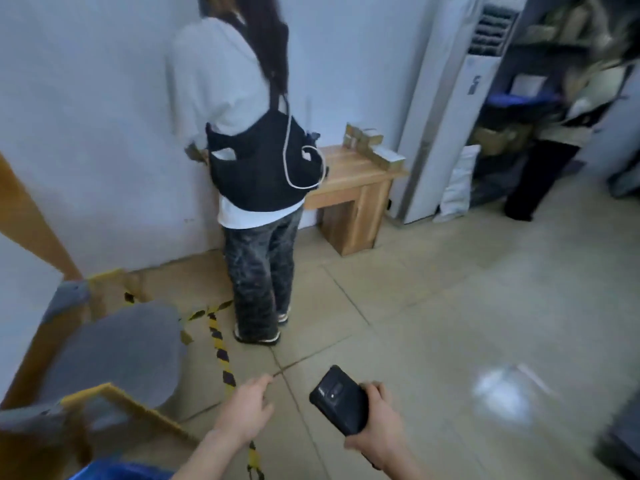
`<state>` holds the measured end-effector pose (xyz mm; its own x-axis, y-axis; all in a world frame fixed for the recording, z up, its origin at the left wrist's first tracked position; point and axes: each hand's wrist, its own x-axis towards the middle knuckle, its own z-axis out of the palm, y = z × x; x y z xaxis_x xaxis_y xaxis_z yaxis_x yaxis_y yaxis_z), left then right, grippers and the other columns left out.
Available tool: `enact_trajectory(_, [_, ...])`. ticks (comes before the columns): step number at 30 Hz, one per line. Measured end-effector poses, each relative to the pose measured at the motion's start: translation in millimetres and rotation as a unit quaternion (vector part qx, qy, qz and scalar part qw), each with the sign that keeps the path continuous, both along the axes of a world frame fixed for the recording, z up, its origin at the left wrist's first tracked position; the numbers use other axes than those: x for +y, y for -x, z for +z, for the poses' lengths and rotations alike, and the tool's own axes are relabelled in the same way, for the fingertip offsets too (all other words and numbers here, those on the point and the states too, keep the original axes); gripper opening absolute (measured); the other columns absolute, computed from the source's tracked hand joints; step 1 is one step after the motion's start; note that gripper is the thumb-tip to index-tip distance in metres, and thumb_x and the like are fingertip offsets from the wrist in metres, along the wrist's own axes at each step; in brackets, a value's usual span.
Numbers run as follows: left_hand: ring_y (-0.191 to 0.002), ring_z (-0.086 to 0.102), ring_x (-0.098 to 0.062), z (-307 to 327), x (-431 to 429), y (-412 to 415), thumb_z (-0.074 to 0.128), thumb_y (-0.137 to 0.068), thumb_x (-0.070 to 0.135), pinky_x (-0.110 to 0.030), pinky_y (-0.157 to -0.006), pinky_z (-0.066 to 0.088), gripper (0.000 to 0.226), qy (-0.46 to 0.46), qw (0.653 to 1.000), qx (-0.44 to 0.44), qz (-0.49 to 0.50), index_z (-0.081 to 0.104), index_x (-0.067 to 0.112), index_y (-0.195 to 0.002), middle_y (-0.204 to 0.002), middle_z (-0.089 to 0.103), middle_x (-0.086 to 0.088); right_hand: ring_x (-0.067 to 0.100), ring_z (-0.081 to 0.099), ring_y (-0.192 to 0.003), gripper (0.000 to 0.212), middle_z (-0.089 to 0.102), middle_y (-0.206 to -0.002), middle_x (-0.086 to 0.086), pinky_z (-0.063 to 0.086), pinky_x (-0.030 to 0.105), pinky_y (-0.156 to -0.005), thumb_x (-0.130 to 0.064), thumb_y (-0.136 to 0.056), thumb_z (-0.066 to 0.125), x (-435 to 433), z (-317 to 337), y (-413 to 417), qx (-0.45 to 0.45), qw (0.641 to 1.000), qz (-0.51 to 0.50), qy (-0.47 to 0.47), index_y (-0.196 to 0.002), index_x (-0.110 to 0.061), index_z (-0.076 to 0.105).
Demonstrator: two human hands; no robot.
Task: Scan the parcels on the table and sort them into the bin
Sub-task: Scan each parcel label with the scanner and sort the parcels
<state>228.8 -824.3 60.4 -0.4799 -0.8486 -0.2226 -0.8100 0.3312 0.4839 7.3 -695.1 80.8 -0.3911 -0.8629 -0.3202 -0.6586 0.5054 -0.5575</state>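
My right hand (377,420) grips a black handheld scanner (337,400), fingers curled round its lower end, with its back turned up towards me. My left hand (247,407) hangs just beside it on the left, apart from it. Its fingers are relaxed and slightly bent, and it holds nothing. Both hands are over the tiled floor (433,306).

The small parcels (374,147) are well ahead of my hands. They are stacked at the far right end of a wooden worktop (349,181) that stands against the wall. Another person (249,150) in a white top, carrying a black bag, stands between my hands and that worktop, facing the wall.

A strip of yellow-and-black tape (221,351) runs along the floor just beyond my left hand. Further left of that hand, an open cardboard carton (114,389) holds grey bags (114,351). Far ahead and to the right of my right hand stand a tall white air conditioner (446,109) and blurred shelves (519,81).
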Motion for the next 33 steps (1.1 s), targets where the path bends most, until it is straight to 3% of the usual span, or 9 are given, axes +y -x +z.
enact_trajectory(4, [-0.097,0.056,-0.011,-3.2,20.5,78.1,0.055,-0.092,0.025,-0.024,-0.088,0.046,0.036,0.002,0.992,0.006,-0.128,0.051,0.026,-0.128,-0.108,0.058,0.006,0.009,0.056,-0.101,0.084,0.030,-0.120,-0.020,0.048,0.034,-0.086,-0.037,-0.046,0.068,75.4,5.4,42.9,0.019,0.990,-0.137,0.003,-0.126,-0.034,0.042])
enact_trajectory(8, [-0.080,0.048,-0.004,-1.9,57.1,151.2,0.053,-0.090,0.021,-0.018,-0.074,0.037,0.036,0.013,0.974,0.003,-0.225,0.052,0.031,-0.124,-0.087,0.048,0.015,0.004,0.053,-0.103,0.085,0.030,-0.120,-0.019,0.047,0.035,-0.088,-0.040,-0.045,0.068,148.6,7.9,74.6,0.015,0.964,-0.265,0.007,-0.126,-0.037,0.042])
enact_trajectory(14, [-0.079,0.051,-0.003,2.2,118.5,267.9,0.054,-0.089,0.025,-0.018,-0.071,0.039,0.032,0.011,0.932,0.017,-0.361,0.052,0.029,-0.121,-0.095,0.053,0.011,0.009,0.053,-0.100,0.084,0.030,-0.117,-0.015,0.048,0.038,-0.092,-0.043,-0.045,0.072,247.6,17.7,128.3,0.005,0.918,-0.397,0.003,-0.123,-0.034,0.041])
enact_trajectory(19, [-0.086,0.052,-0.003,11.1,178.0,359.5,0.055,-0.089,0.027,-0.020,-0.079,0.043,0.035,0.017,0.896,0.021,-0.443,0.053,0.032,-0.124,-0.096,0.051,0.013,0.013,0.049,-0.112,0.084,0.031,-0.119,-0.011,0.043,0.039,-0.092,-0.039,-0.054,0.078,323.2,30.1,175.6,0.017,0.877,-0.480,0.009,-0.128,-0.031,0.039])
enact_trajectory(25, [-0.078,0.047,0.000,10.9,249.3,447.4,0.055,-0.090,0.018,-0.011,-0.072,0.034,0.037,0.012,0.847,0.034,-0.531,0.053,0.024,-0.126,-0.092,0.050,0.011,0.010,0.046,-0.116,0.091,0.029,-0.122,-0.013,0.044,0.041,-0.098,-0.040,-0.053,0.079,407.9,27.2,217.0,0.020,0.834,-0.551,0.015,-0.133,-0.033,0.036])
enact_trajectory(28, [-0.087,0.049,-0.007,7.7,285.7,481.9,0.054,-0.089,0.019,-0.018,-0.081,0.040,0.038,0.014,0.829,0.030,-0.559,0.053,0.024,-0.126,-0.095,0.051,0.008,0.012,0.044,-0.120,0.089,0.029,-0.127,-0.010,0.042,0.042,-0.101,-0.041,-0.058,0.079,443.6,29.3,231.2,0.024,0.815,-0.578,0.007,-0.134,-0.033,0.032])
enact_trajectory(33, [-0.086,0.047,-0.009,9.2,351.4,538.6,0.053,-0.087,0.015,-0.014,-0.073,0.031,0.037,0.025,0.783,0.033,-0.620,0.055,0.021,-0.123,-0.093,0.048,0.008,0.011,0.049,-0.106,0.077,0.030,-0.116,-0.010,0.047,0.040,-0.091,-0.047,-0.052,0.076,497.6,27.7,246.8,0.031,0.781,-0.624,-0.015,-0.117,-0.032,0.038])
